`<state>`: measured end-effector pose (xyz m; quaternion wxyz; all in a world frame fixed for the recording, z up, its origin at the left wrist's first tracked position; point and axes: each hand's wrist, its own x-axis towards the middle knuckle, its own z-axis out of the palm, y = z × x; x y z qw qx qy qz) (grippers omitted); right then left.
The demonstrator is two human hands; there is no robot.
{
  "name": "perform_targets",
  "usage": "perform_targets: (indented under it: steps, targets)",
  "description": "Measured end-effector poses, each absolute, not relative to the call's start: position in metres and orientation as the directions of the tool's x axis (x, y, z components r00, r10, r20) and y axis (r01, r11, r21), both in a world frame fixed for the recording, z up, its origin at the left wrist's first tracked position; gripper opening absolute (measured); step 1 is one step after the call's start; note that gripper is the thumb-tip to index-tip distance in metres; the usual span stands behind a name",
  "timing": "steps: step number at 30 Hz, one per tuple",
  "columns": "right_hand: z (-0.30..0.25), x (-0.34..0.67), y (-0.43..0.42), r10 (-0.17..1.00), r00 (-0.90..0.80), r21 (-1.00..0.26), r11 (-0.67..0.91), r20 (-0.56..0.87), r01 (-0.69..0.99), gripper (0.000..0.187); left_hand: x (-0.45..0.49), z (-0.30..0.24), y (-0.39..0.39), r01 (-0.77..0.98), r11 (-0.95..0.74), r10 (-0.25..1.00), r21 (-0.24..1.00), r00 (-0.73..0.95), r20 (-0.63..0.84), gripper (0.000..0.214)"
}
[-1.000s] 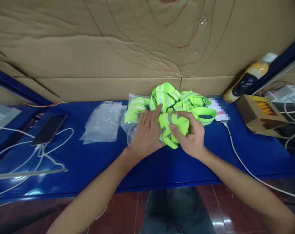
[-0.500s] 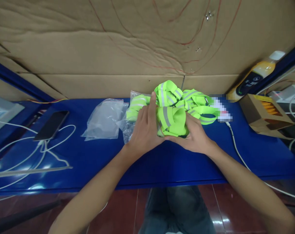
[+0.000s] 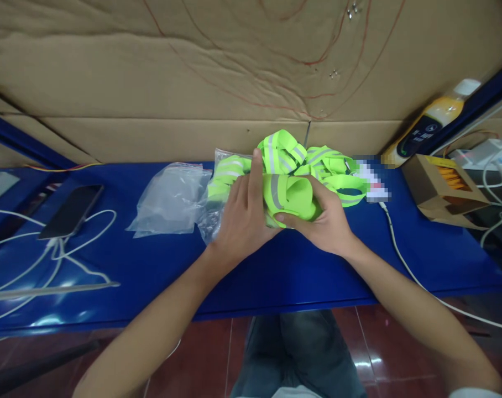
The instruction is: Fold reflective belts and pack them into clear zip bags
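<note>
Between my two hands is a rolled-up neon-yellow reflective strap [image 3: 296, 200] with a silver-grey stripe. My left hand [image 3: 245, 218] grips its left side, the index finger pointing up and away. On the other side, my right hand [image 3: 331, 221] wraps round the roll, its thumb pressed across the front. Just behind lies another coiled reflective strap [image 3: 271, 155], and to its right are looser loops [image 3: 346, 182]. A clear plastic bag [image 3: 212, 218] with more yellow strap [image 3: 230, 168] in it is left of my left hand, partly hidden by it.
Clear zip bags [image 3: 168, 199] lie flat on the blue shelf [image 3: 251, 293]. A phone [image 3: 72, 210] with white cables [image 3: 85, 260] is at left. At right stand a cardboard box [image 3: 425, 190] and a leaning drink bottle [image 3: 427, 127]. A cardboard wall [image 3: 151, 94] rises behind.
The strap between my hands has become a tighter, rounder roll. My right thumb has moved up onto its front. The view has shifted slightly.
</note>
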<state>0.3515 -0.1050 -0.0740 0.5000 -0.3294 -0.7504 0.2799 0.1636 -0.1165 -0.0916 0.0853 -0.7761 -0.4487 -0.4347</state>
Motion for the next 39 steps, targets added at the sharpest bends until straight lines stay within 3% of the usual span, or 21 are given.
perform_targets:
  steps: [5, 10, 14, 18, 22, 25, 28, 31, 33, 39]
  targets:
    - [-0.074, 0.354, -0.099, 0.782, -0.168, -0.757, 0.623, 0.600, 0.198, 0.041, 0.149, -0.072, -0.114, 0.789, -0.589, 0.633, 0.177, 0.314, 0.707, 0.124]
    - [-0.084, 0.352, -0.098, 0.783, -0.171, -0.761, 0.621, 0.598, 0.186, 0.043, 0.142, -0.080, -0.107, 0.818, -0.558, 0.682, 0.140, 0.355, 0.639, 0.082]
    - [-0.094, 0.352, -0.099, 0.741, -0.253, -0.709, 0.670, 0.622, 0.219, 0.048, 0.144, -0.089, -0.106, 0.805, -0.589, 0.624, 0.076, 0.392, 0.676, 0.061]
    - [-0.094, 0.354, -0.099, 0.662, -0.270, -0.597, 0.749, 0.700, 0.287, 0.047, 0.146, -0.088, -0.110, 0.771, -0.629, 0.562, 0.101, 0.361, 0.744, 0.058]
    - [-0.085, 0.356, -0.101, 0.646, -0.258, -0.575, 0.761, 0.719, 0.302, 0.046, 0.150, -0.088, -0.113, 0.740, -0.651, 0.553, 0.170, 0.309, 0.774, 0.069]
    - [-0.080, 0.357, -0.104, 0.636, -0.320, -0.605, 0.770, 0.702, 0.203, 0.047, 0.153, -0.091, -0.113, 0.743, -0.654, 0.556, 0.142, 0.344, 0.757, 0.072]
    - [-0.077, 0.354, -0.108, 0.732, -0.293, -0.719, 0.674, 0.615, 0.172, 0.046, 0.155, -0.092, -0.112, 0.759, -0.650, 0.538, 0.034, 0.428, 0.726, 0.065]
    - [-0.075, 0.351, -0.110, 0.806, -0.210, -0.771, 0.591, 0.553, 0.236, 0.026, 0.156, -0.092, -0.112, 0.768, -0.638, 0.512, -0.050, 0.472, 0.717, 0.063]
    - [-0.074, 0.350, -0.110, 0.776, -0.225, -0.726, 0.631, 0.590, 0.273, 0.018, 0.157, -0.092, -0.112, 0.780, -0.625, 0.516, -0.038, 0.449, 0.729, 0.064]
    - [-0.079, 0.352, -0.107, 0.668, -0.273, -0.608, 0.743, 0.692, 0.279, 0.020, 0.157, -0.096, -0.111, 0.775, -0.615, 0.612, 0.143, 0.356, 0.706, 0.071]
